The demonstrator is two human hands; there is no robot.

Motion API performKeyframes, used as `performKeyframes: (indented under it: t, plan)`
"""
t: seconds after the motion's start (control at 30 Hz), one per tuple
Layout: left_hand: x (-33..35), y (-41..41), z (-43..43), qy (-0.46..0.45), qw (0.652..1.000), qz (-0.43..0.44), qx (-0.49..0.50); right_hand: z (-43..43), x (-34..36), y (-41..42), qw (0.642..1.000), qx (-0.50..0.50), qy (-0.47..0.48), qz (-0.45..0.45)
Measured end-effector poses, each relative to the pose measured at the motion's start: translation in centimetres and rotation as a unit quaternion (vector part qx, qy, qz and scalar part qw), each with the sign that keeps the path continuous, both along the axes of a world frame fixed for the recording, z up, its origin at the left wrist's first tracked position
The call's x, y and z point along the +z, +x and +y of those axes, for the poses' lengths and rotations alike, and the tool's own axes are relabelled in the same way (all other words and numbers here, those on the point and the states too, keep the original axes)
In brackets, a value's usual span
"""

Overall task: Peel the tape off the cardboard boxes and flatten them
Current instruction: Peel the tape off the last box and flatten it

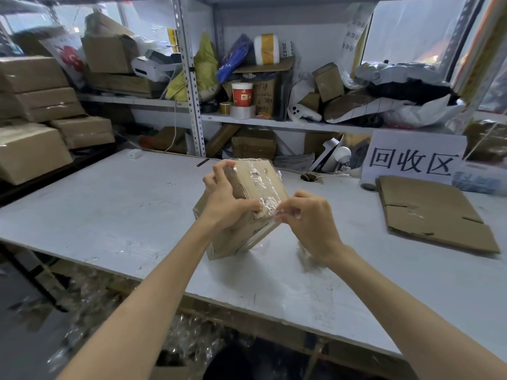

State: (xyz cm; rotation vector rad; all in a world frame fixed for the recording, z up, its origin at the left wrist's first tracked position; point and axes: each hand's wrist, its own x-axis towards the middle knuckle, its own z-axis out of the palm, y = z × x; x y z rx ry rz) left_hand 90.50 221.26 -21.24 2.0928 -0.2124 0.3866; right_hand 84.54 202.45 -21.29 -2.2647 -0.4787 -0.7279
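Cardboard wrapped in glossy clear tape [267, 202] makes up the box [255, 187], which stands tipped on one lower edge near the middle of the white counter [109, 204], so that its taped face turns up toward the person. The left hand [227, 198] grips the box from the left, fingers curled over the far edge and thumb laid along the near side, apparently to brace it against the pull. The right hand [310, 218] pinches a loose end of tape at the box's near right corner, fingertips drawn together on the film. The step in hand looks like stripping this strip away. The box is not yet flattened. A crumpled wad of clear film [304, 250] lies on the counter just beside the right wrist. Well apart to the right, a flattened sheet of cardboard [428, 212] lies below a white sign [414, 157], likely the pile for finished boxes.
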Motion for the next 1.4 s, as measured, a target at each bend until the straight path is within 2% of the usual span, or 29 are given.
performKeyframes:
  t: [0.2, 0.33, 0.43, 0.5, 0.53, 0.63, 0.67, 0.8, 0.93, 1.17, 1.4]
  plan:
    - [0.9, -0.1, -0.9, 0.017, 1.000, -0.006, -0.002, -0.5, -1.2, -0.1, 0.997, -0.027, 0.063, -0.037]
    - [1.0, -0.1, -0.8, 0.011, 1.000, -0.002, -0.026, -0.1, -1.6, -0.5, 0.988, -0.021, 0.150, 0.018]
    - [0.9, -0.3, -1.1, 0.028, 0.999, 0.005, -0.022, -0.3, -1.2, -0.5, 0.981, -0.050, 0.175, 0.068]
    - [1.1, -0.3, -1.3, 0.041, 0.999, 0.014, -0.021, -0.4, -0.7, -0.5, 0.963, -0.069, 0.246, 0.089]
    - [1.1, -0.3, -1.3, 0.046, 0.999, 0.019, -0.021, -0.3, -0.4, -0.3, 0.960, -0.091, 0.246, 0.095]
    - [1.0, -0.4, -1.2, 0.055, 0.997, 0.021, -0.041, -0.2, -0.3, 0.4, 0.981, -0.167, 0.080, 0.065]
    - [1.0, -0.5, -1.3, 0.057, 0.997, 0.020, -0.049, -0.2, -0.2, 0.6, 0.982, -0.164, 0.064, 0.064]
    - [1.2, -0.6, -1.6, 0.072, 0.996, 0.019, -0.057, -0.3, -0.2, 0.7, 0.986, -0.096, 0.077, 0.112]
    - [1.9, -0.6, -2.1, 0.088, 0.995, 0.011, -0.052, -0.4, 0.3, 0.3, 0.987, -0.097, 0.049, 0.121]
    - [2.1, -0.9, -3.2, 0.081, 0.995, 0.008, -0.063, -1.5, 2.3, 0.7, 0.971, -0.072, 0.065, 0.217]
    - [1.9, -1.0, -3.4, 0.082, 0.996, 0.003, -0.046, -0.1, 2.1, 0.5, 0.984, -0.098, -0.007, 0.149]
